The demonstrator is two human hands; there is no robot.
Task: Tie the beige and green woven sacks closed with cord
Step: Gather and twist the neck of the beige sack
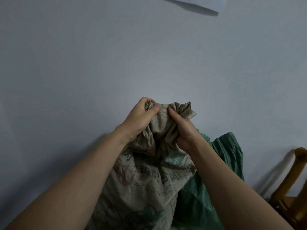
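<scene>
A beige woven sack [141,185] with printed characters and a green emblem stands upright in front of me against the wall. My left hand [141,118] grips the bunched fabric at the left of its mouth. My right hand [181,125] grips the gathered fabric at the right, thumb pressed into the folds. The crumpled top edge sticks up between and beside my hands. A green woven sack [226,156] stands just behind and to the right of the beige one, partly hidden by it and by my right arm. No cord shows.
A plain pale wall [116,55] fills the view behind the sacks. A yellow-brown wooden chair [292,193] stands at the lower right, close to the green sack. A dark narrow blade-like shape [191,6] shows at the top.
</scene>
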